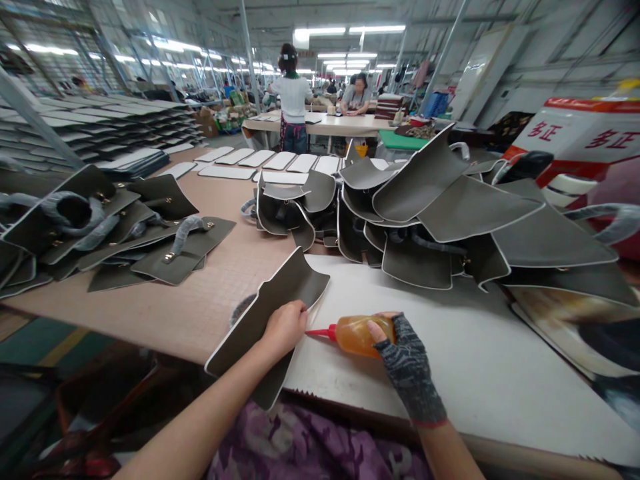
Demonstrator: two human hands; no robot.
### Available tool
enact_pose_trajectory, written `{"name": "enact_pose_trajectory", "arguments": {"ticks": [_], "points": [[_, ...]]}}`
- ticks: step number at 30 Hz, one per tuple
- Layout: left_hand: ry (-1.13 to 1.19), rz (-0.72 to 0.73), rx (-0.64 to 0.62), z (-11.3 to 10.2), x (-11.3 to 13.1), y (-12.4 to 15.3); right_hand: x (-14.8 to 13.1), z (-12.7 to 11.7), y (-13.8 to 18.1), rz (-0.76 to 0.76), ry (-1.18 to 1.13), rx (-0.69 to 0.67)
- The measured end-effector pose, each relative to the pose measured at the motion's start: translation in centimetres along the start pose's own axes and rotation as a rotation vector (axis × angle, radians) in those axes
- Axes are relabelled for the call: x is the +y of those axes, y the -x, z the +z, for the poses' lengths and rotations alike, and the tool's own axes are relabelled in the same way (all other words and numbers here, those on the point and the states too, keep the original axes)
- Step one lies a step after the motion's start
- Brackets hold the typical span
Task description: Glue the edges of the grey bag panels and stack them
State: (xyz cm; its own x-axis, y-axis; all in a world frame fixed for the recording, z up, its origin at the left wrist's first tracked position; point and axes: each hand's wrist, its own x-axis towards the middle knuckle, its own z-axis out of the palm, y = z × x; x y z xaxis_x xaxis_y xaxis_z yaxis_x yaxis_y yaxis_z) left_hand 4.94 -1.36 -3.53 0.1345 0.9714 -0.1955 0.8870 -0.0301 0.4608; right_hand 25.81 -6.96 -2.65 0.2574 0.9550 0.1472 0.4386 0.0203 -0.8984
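Note:
My left hand (286,328) is closed on a dark grey bag panel (245,333) with pale edges, which is tilted up and folded over at the table's front. Part of a wrapped handle (243,309) shows behind the panel. In a dark fingerless glove, my right hand (406,360) grips a squeeze bottle (363,335) of amber liquid. The bottle lies sideways, its red nozzle pointing left at the panel's edge beside my left fingers. Whether the tip touches the panel, I cannot tell.
Grey bag pieces (440,207) are heaped at the right, more handled panels (175,250) at the left. White-faced panels (257,159) lie in rows farther back on the table (165,317). Two people (294,100) are at a table beyond. A white-and-red container (580,133) stands at right.

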Motion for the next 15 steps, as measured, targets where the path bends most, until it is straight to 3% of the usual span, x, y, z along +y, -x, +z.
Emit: {"name": "enact_pose_trajectory", "arguments": {"ticks": [15], "points": [[-0.015, 0.014, 0.011, 0.1, -0.2, 0.0, -0.6, 0.5, 3.2, 0.061, -0.025, -0.064]]}}
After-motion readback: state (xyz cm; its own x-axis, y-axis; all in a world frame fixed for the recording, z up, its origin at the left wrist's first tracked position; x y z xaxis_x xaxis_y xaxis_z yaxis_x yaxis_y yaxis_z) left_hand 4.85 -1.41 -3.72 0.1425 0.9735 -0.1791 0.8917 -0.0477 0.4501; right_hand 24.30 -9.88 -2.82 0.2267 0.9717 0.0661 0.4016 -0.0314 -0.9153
